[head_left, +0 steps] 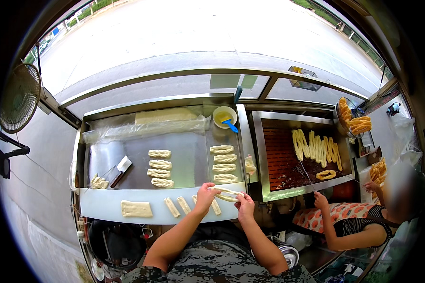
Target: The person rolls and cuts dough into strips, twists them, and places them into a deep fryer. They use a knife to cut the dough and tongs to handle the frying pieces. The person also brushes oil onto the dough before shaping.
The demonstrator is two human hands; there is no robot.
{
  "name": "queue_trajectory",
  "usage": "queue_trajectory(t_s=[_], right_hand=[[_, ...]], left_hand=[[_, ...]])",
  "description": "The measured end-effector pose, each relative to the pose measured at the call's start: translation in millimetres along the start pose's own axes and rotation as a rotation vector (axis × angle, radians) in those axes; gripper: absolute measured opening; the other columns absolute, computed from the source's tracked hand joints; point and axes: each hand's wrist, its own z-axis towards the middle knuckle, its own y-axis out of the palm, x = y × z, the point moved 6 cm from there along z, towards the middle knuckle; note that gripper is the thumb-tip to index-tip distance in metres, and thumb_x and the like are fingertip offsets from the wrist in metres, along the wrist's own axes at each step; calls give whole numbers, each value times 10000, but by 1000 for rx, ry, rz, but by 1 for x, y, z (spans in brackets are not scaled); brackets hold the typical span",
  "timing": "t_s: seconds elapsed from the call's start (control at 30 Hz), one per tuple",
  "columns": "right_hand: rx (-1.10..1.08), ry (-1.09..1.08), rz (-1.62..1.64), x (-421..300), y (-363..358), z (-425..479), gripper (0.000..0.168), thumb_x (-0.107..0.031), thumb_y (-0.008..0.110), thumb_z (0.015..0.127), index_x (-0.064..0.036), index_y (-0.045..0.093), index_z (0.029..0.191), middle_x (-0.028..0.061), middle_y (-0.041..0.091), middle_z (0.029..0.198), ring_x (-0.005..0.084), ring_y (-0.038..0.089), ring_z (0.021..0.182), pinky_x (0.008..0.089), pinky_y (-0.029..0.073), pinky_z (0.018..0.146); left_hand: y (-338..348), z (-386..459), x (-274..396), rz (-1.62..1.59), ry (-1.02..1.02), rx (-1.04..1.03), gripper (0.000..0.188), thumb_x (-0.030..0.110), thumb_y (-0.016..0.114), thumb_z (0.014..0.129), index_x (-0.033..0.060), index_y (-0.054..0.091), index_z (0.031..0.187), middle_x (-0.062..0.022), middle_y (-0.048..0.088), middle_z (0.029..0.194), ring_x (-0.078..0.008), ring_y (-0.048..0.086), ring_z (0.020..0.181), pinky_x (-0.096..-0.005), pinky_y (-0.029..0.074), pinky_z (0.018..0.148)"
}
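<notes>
Between my left hand and my right hand a loop of raw dough is stretched, each hand pinching one end. Below it on the white cutting board lie cut dough strips, partly covered by my left hand and forearm. Further left on the board rests a flat dough slab. Beyond the board, twisted dough pieces form a column on the steel worktop. A second column of twisted pieces lies nearer the fryer.
A dough cleaver lies near dough scraps. A white bowl holds a blue-handled brush. At right, a co-worker holds long sticks over an oil fryer with frying dough. A wire basket holds fried dough.
</notes>
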Motion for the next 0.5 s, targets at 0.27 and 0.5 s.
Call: queue_trajectory(t_s=[0.27, 0.5], right_hand=[[-206, 184, 288, 18, 48, -14, 390, -384, 565, 961, -32, 584, 1128, 73, 659, 1018, 188, 650, 819, 327, 536, 721], [-426, 263, 97, 10, 78, -28, 321, -336, 503, 995, -47, 573, 1116, 86, 654, 1035, 203, 654, 921, 371, 549, 807]], left_hand=[[39, -52, 68, 901, 706, -272, 530, 132, 701, 761, 110, 519, 1258, -165, 616, 994, -369, 618, 889, -430, 519, 736], [-4, -46, 47, 777, 508, 33, 459, 264, 751, 757, 75, 568, 1133, -172, 645, 1021, -357, 640, 897, -421, 526, 727]])
